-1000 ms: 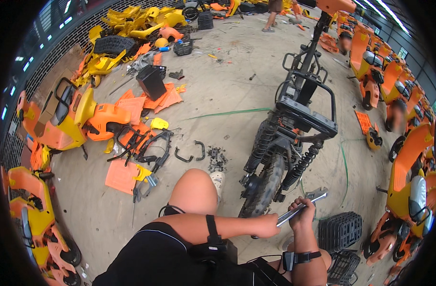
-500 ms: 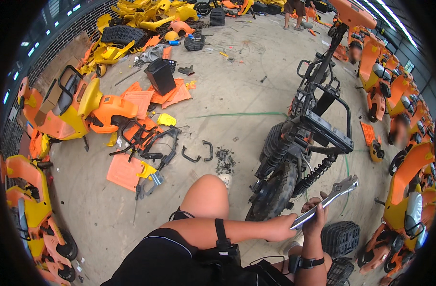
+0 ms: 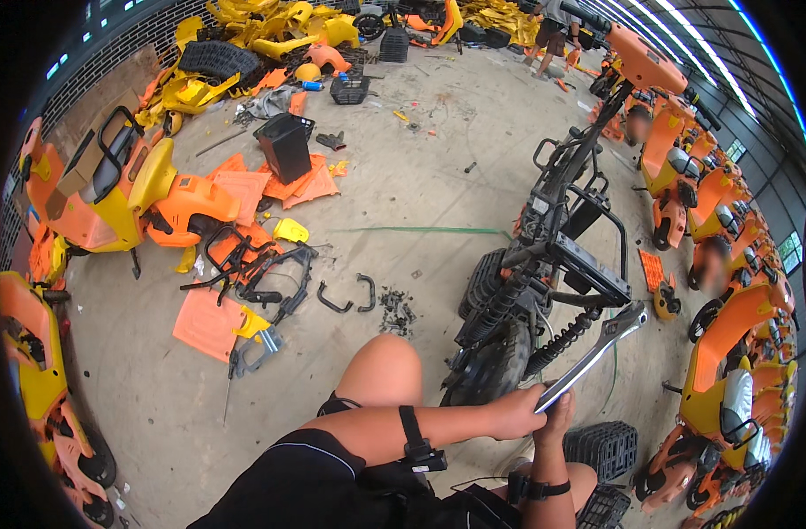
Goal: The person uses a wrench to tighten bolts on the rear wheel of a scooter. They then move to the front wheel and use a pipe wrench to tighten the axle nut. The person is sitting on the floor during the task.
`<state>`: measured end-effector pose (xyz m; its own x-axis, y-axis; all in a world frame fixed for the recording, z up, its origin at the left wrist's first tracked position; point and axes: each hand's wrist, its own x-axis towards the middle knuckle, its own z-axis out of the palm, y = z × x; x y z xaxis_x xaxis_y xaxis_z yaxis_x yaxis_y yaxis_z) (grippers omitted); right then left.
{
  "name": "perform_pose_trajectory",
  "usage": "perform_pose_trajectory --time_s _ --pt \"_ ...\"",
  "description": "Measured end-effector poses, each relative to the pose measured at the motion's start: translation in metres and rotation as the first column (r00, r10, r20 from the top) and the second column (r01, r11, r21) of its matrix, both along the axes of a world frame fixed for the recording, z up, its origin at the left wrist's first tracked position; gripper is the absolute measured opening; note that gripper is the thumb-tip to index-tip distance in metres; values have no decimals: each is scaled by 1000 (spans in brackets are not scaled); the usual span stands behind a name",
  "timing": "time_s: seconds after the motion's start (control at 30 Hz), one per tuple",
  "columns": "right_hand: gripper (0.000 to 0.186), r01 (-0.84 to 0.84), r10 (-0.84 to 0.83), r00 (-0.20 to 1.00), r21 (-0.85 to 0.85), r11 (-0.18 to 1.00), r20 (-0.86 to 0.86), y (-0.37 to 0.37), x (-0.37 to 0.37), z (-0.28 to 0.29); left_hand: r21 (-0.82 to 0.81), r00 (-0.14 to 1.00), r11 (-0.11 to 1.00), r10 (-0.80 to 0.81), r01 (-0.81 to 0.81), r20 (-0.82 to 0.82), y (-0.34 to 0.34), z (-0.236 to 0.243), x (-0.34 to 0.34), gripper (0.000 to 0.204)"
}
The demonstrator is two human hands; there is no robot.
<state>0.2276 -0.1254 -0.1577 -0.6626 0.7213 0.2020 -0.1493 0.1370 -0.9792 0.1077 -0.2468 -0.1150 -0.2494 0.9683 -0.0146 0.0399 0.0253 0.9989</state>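
Observation:
A long silver wrench (image 3: 593, 357) slants up to the right, its wide head close to the rear shock absorber (image 3: 566, 339) of a stripped black scooter frame (image 3: 588, 256). My left hand (image 3: 514, 414) reaches across from the left and closes round the lower end of the handle. Against it, my right hand (image 3: 555, 420) grips the same end from below. Part of the fingers of both hands is hidden. The scooter's rear tyre (image 3: 496, 366) stands just beyond my hands.
Black plastic crates (image 3: 601, 450) lie right of my legs. Orange-yellow scooters (image 3: 729, 344) line the right side. Left lie orange panels (image 3: 211, 322), black brackets (image 3: 337, 300) and a pile of small screws or bolts (image 3: 396, 310). Another person (image 3: 555, 40) stands far back.
My hands have come together on the wrench handle, and the right fingers have closed. The wrench has moved slightly left in view. The whole view has shifted with my head.

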Motion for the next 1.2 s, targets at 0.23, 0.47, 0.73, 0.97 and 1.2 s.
perform_pose_trajectory --time_s 0.23,0.47,0.73,0.97,1.2 --pt "81 -44 -36 969 -312 949 -246 12 -2 7 -53 980 998 -55 45 -191 -21 12 -9 48" --pt "70 -146 -36 935 -473 869 -354 24 9 38 -88 846 992 -120 86 -519 -20 6 -8 45" --pt "25 16 -268 941 -764 645 -207 37 29 26 -212 779 958 -283 195 -559 5 -7 13 34" --pt "19 16 -292 941 -842 539 -169 61 38 11 -132 692 982 -2 -135 -722 25 -13 -58 56" --pt "15 242 -201 965 -861 447 167 71 43 4 -480 855 831 -11 -280 -518 50 -64 -84 67"
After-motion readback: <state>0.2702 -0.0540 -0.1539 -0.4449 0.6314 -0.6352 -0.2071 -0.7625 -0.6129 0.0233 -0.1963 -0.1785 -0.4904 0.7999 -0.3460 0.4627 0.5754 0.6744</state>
